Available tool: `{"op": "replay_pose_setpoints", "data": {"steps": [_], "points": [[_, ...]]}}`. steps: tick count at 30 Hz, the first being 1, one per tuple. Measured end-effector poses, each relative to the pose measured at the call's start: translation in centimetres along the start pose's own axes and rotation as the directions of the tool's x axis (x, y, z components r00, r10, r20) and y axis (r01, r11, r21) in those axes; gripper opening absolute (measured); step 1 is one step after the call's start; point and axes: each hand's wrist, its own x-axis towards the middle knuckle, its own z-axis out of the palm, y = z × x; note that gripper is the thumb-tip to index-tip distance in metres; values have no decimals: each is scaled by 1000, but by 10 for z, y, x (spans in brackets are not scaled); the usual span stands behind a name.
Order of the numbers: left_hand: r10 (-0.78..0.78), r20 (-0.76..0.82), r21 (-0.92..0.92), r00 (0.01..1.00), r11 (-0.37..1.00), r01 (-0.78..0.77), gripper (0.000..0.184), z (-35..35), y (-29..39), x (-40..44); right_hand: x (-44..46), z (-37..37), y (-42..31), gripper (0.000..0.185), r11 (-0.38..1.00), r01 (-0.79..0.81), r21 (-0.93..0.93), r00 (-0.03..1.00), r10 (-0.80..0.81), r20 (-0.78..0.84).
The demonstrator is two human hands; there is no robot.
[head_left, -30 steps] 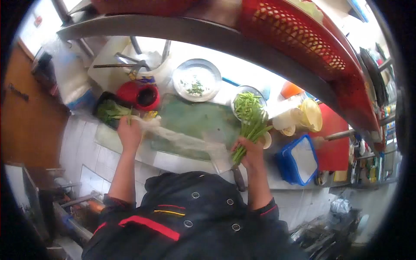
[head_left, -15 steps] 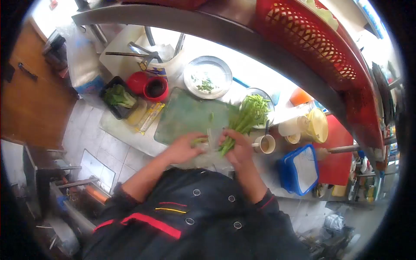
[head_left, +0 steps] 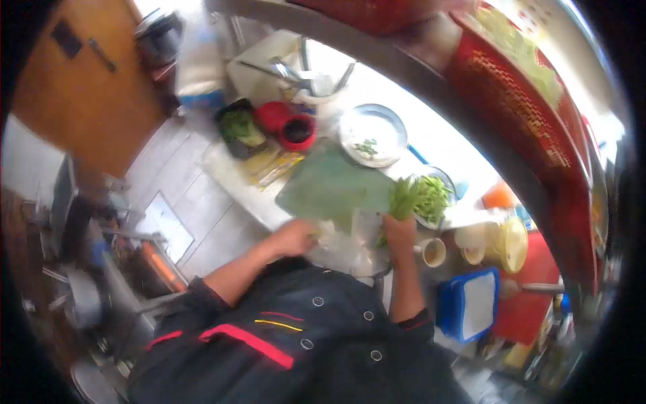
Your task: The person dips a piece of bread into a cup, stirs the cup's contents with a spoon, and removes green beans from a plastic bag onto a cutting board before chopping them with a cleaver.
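My right hand (head_left: 400, 231) is closed around a bunch of long green vegetables (head_left: 404, 196), upright beside a plate of cut green pieces (head_left: 433, 198). A clear plastic bag (head_left: 346, 252) stretches between my hands over the near edge of the green cutting board (head_left: 323, 183). My left hand (head_left: 296, 238) is closed at the bag's left side, gripping it; its fingertips are blurred. Behind the board stands a metal plate (head_left: 371, 131) with a few green bits.
Left of the board are a black tray of leafy greens (head_left: 243, 129) and red bowls (head_left: 297, 131). At right stand a cup (head_left: 433, 252), a yellow container (head_left: 511, 244) and a blue-rimmed box (head_left: 471, 304). A metal shelf edge (head_left: 404, 64) hangs overhead.
My left hand has come in from the far left to near my right hand, bringing the bag closer. The view has turned, and the bunch has shifted with my right hand.
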Motion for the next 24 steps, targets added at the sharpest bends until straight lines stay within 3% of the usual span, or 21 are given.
{"op": "replay_pose_setpoints", "data": {"steps": [1, 3, 5, 7, 9, 10, 12, 15, 16, 18, 20, 24], "points": [[-32, -136, -23, 990, 999, 29, 30, -15, -15, -12, -1, 1, 1, 41, 997, -26, -67, 999, 24, -26], [-312, -312, -297, 897, 929, 220, 28, -55, -35, -47, 3, 6, 8, 43, 991, -26, -131, 999, 23, -28], [-393, -433, -451, 811, 874, 183, 26, -95, -57, -78, 2, 7, 21, 45, 969, -49, -241, 998, 55, 20], [-552, -531, -511, 643, 814, 277, 25, -130, -83, -113, -7, 11, 19, 45, 967, -2, -255, 999, 15, 49], [-699, -603, -606, 384, 714, 350, 22, -142, -135, -139, -13, 19, 8, 45, 962, 48, -270, 996, -28, 79], [-709, -604, -621, 364, 705, 343, 22, -149, -145, -146, -18, 24, 0, 45, 966, 6, -258, 996, 18, 88], [-738, -666, -725, 111, 675, 138, 20, -166, -167, -156, -20, 34, -4, 45, 968, -29, -251, 993, 57, 107], [-701, -713, -684, 12, 700, 205, 19, -173, -251, -153, -16, 60, -4, 46, 981, 31, -194, 989, -2, 150], [-704, -710, -689, 6, 698, 194, 19, -182, -265, -146, -15, 71, -6, 46, 950, 48, -308, 996, -21, 90], [-765, -642, -737, 60, 636, 228, 21, -191, -293, -133, -14, 89, -8, 46, 897, 53, -439, 999, -42, 35], [-800, -593, -754, 85, 590, 290, 24, -193, -350, -117, -7, 102, -6, 47, 898, -96, -429, 993, 114, 16], [-859, -490, -735, 152, 500, 459, 32, -201, -449, -69, 4, 112, 11, 45, 901, 16, -434, 999, 3, 43]]}}
